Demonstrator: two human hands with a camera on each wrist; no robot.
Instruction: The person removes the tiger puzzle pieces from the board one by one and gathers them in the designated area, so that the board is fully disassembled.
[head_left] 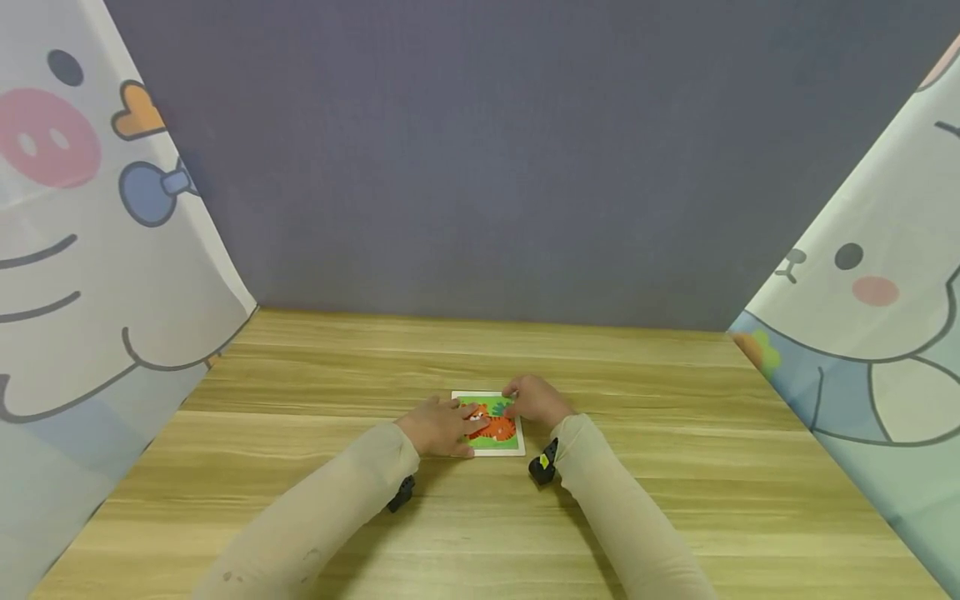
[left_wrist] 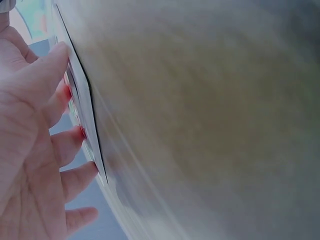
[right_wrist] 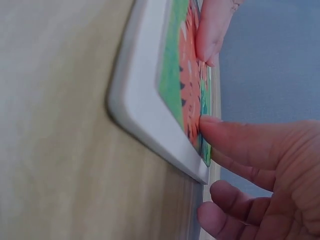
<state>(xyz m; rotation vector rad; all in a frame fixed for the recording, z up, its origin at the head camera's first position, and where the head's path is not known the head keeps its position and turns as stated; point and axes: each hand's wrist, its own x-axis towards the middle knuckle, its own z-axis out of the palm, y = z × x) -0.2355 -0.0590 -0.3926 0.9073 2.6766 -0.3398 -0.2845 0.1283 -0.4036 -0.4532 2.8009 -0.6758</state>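
Observation:
A small tiger puzzle board [head_left: 486, 452] with a white border lies flat on the table. Its picture shows an orange striped tiger [head_left: 501, 430] on green. My left hand [head_left: 438, 427] lies over the board's left side, fingers spread and fairly straight, fingertips touching the picture. At the upper right corner, my right hand [head_left: 538, 400] pinches a green-edged puzzle piece [right_wrist: 207, 156] between thumb and index finger. In the right wrist view that piece sits slightly above the white border, and the right thumb [right_wrist: 235, 140] is on its face. The other right fingers are curled beside the board's edge.
The wooden table [head_left: 337, 358] surrounds the board. A grey panel [head_left: 480, 167] rises behind it. Cartoon-printed cloths [head_left: 97, 275] hang at both sides. A small black wrist camera [head_left: 543, 465] is strapped under the right sleeve, and another sits under the left.

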